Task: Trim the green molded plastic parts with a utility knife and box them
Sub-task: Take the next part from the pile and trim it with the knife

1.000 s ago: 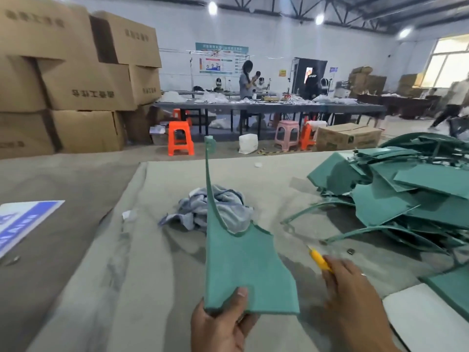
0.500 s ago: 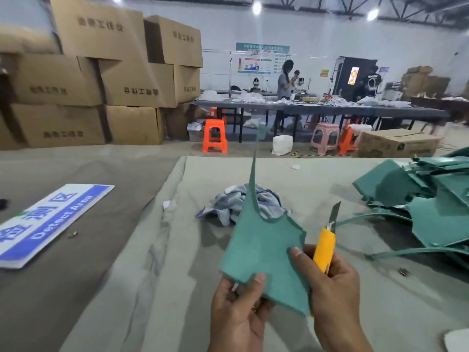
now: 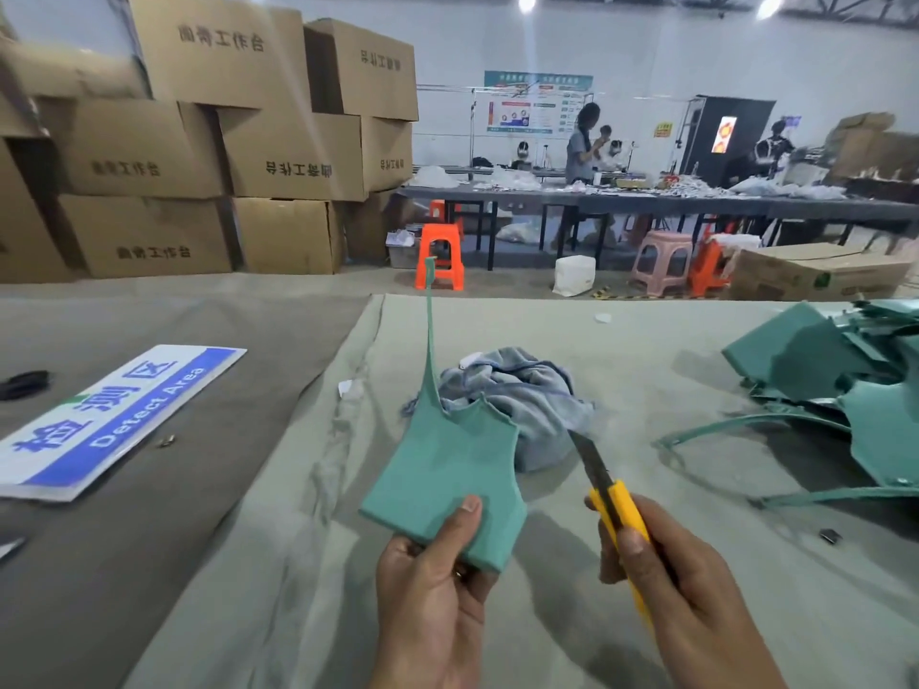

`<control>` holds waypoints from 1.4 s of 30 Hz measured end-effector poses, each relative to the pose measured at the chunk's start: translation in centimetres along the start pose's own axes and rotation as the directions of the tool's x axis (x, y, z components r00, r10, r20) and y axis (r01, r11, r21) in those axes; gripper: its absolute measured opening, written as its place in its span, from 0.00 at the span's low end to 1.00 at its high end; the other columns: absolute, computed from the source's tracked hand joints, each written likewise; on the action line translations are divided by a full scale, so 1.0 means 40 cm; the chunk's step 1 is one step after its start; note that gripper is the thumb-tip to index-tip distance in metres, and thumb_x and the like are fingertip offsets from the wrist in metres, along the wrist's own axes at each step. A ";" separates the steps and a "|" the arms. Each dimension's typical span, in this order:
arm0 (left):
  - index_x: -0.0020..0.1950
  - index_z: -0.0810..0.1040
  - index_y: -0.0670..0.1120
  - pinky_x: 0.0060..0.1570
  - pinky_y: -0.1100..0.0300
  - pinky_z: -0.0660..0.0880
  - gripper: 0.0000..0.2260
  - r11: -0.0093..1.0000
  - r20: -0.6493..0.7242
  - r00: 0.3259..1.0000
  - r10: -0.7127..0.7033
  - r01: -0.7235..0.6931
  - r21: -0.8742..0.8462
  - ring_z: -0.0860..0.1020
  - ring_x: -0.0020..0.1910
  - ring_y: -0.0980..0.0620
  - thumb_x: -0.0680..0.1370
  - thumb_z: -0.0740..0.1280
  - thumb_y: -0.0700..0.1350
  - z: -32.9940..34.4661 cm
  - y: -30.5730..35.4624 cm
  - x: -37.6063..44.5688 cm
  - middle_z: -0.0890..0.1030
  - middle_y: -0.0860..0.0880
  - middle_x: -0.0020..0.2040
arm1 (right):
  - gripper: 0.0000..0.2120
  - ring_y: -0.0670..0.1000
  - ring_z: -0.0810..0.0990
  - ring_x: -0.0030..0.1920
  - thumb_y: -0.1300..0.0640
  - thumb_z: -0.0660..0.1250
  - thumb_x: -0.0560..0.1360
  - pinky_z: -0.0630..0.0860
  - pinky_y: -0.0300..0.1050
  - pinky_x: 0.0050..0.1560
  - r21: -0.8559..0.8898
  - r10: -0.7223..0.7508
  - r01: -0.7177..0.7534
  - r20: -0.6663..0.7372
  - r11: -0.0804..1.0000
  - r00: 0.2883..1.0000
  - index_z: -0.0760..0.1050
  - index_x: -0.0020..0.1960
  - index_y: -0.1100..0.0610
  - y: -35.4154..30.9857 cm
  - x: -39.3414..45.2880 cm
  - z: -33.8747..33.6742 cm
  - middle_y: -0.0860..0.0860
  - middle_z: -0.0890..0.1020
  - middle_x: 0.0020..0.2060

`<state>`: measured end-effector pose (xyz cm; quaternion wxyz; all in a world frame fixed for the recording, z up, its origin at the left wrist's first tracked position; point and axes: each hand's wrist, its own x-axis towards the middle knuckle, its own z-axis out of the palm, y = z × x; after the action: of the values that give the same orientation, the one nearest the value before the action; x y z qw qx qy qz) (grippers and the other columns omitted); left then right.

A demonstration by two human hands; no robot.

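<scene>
Green plastic part (image 3: 442, 482): held upright above the work table (image 3: 248, 564), just in front of the camera. The left hand (image 3: 430, 604) pinches its lower edge, with the thumb pressed on the near face and the other fingers behind the part. A thin strip rises from the upper left corner of the part and ends in a small tab.

Utility knife (image 3: 609, 494): gripped in the right hand (image 3: 681, 589), whose fingers curl around the yellow handle. The blade is extended and points up and to the left. The blade tip sits just beside the right edge of the part; contact cannot be confirmed.

Table surface: covered with a grey-green cloth. A crumpled grey rag (image 3: 522, 395) lies directly behind the held part. A pile of green plastic pieces (image 3: 835, 380) lies at the right edge of the table, well apart from the hands, with thin curved strips trailing from it. A blue and white sign (image 3: 114, 420) reading "Detect Area" lies flat on the left.

Background: stacked cardboard boxes (image 3: 238, 156) stand at the far left. An orange stool (image 3: 440, 256) and a pink stool (image 3: 659, 261) stand on the floor before a long table (image 3: 696, 203), where people are working.
</scene>
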<state>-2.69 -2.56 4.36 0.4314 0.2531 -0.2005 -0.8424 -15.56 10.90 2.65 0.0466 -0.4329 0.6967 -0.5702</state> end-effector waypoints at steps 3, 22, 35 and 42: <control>0.45 0.86 0.38 0.25 0.59 0.79 0.11 0.999 0.020 0.999 -0.035 0.035 0.002 0.86 0.34 0.47 0.64 0.72 0.33 -0.002 0.012 -0.002 0.87 0.41 0.44 | 0.11 0.54 0.82 0.38 0.54 0.64 0.84 0.76 0.37 0.45 0.183 -0.038 0.036 0.008 0.982 0.999 0.81 0.63 0.52 -0.020 0.005 0.019 0.57 0.83 0.37; 0.46 0.84 0.28 0.20 0.58 0.78 0.11 0.887 0.128 0.887 -0.444 0.456 -0.077 0.85 0.31 0.43 0.67 0.68 0.32 0.016 0.025 -0.032 0.85 0.34 0.44 | 0.14 0.49 0.80 0.35 0.63 0.65 0.77 0.76 0.37 0.40 0.000 -0.241 0.244 -0.173 0.970 0.955 0.83 0.59 0.54 0.014 0.014 0.030 0.50 0.82 0.39; 0.45 0.84 0.28 0.19 0.59 0.78 0.11 0.805 0.171 0.803 -0.571 0.588 -0.073 0.85 0.29 0.42 0.66 0.69 0.32 0.002 0.027 -0.041 0.85 0.32 0.43 | 0.18 0.53 0.80 0.36 0.67 0.66 0.78 0.75 0.52 0.33 0.001 -0.398 0.401 -0.121 0.916 0.909 0.84 0.63 0.53 0.020 -0.004 0.027 0.52 0.83 0.43; 0.41 0.83 0.33 0.19 0.63 0.76 0.14 0.778 0.160 0.776 -0.610 0.625 -0.067 0.82 0.23 0.48 0.58 0.79 0.31 0.000 0.011 -0.043 0.81 0.39 0.32 | 0.12 0.54 0.78 0.34 0.59 0.66 0.83 0.73 0.51 0.31 0.077 -0.454 0.465 -0.127 0.882 0.882 0.84 0.61 0.50 -0.005 -0.007 0.032 0.50 0.81 0.41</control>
<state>-1.56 -1.40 5.05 0.1312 0.2242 -0.0845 -0.9620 -14.57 10.10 2.25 -0.1041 -0.5520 0.5446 -0.6228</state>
